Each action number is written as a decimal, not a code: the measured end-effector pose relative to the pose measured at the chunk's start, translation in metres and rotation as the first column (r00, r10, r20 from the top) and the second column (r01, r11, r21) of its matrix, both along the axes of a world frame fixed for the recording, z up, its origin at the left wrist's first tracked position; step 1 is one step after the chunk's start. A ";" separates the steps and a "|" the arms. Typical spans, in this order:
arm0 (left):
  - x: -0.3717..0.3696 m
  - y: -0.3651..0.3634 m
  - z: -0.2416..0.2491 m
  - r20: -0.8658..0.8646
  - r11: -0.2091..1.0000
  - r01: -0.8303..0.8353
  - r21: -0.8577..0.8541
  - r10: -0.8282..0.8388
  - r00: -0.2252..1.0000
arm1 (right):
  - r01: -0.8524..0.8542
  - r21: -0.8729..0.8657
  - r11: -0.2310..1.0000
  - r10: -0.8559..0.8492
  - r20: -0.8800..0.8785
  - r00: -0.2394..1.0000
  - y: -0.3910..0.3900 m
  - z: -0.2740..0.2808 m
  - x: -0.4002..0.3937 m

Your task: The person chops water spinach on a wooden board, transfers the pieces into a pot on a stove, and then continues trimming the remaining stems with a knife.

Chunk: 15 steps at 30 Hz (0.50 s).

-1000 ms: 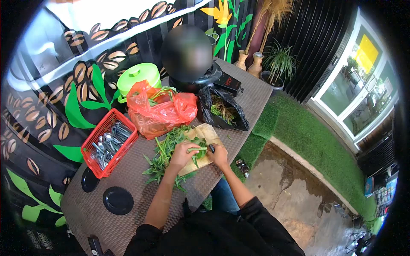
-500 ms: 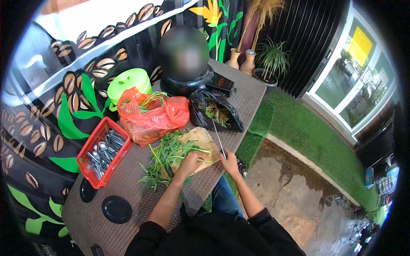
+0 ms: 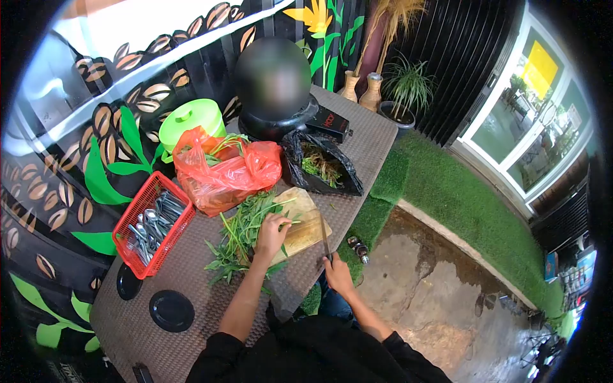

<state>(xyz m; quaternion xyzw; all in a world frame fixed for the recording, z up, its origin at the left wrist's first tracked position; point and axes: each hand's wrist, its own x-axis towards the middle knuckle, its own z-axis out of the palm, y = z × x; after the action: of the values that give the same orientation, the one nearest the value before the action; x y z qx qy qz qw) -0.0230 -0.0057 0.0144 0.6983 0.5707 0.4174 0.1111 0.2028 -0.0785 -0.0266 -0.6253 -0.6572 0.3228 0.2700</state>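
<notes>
A wooden cutting board [image 3: 308, 225] lies near the table's right edge, with a heap of leafy green stems [image 3: 236, 233] on and beside its left part. My left hand [image 3: 272, 233] is closed round green stems at the board's left side, their cut ends pointing right. The handle of a knife [image 3: 325, 236] is in my right hand [image 3: 336, 271], at the board's lower right corner. Its blade points away from me, along the board's right edge and apart from the stems.
Behind the board are a red plastic bag [image 3: 223, 175] and a black bag [image 3: 329, 166] holding plant scraps. A green lidded pot [image 3: 191, 122], a red basket [image 3: 153, 223] of cutlery and black plates [image 3: 172, 311] stand on the table [image 3: 207, 306].
My right hand has moved down and slightly left with the knife, whose blade has come nearer the board. My left hand has shifted up and left with the stems.
</notes>
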 end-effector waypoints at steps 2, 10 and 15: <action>0.004 -0.006 0.003 0.060 0.999 -0.019 -0.031 0.021 0.998 | 0.012 0.010 1.000 -0.013 0.049 0.999 0.001 0.000 -0.011; 0.001 -0.027 0.012 0.175 0.988 -0.050 -0.147 0.076 0.982 | -0.203 -0.021 0.979 0.204 0.030 0.979 0.024 0.017 -0.075; 0.002 -0.038 0.020 0.279 0.989 -0.114 -0.092 0.135 0.951 | -0.225 0.023 0.974 0.226 -0.034 0.974 0.029 0.015 -0.068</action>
<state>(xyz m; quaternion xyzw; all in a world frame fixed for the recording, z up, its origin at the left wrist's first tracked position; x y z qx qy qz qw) -0.0213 -0.0434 0.0346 0.5892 0.6069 0.4979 0.1912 0.1343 -0.0498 -0.0120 -0.5379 -0.7220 0.3565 0.2496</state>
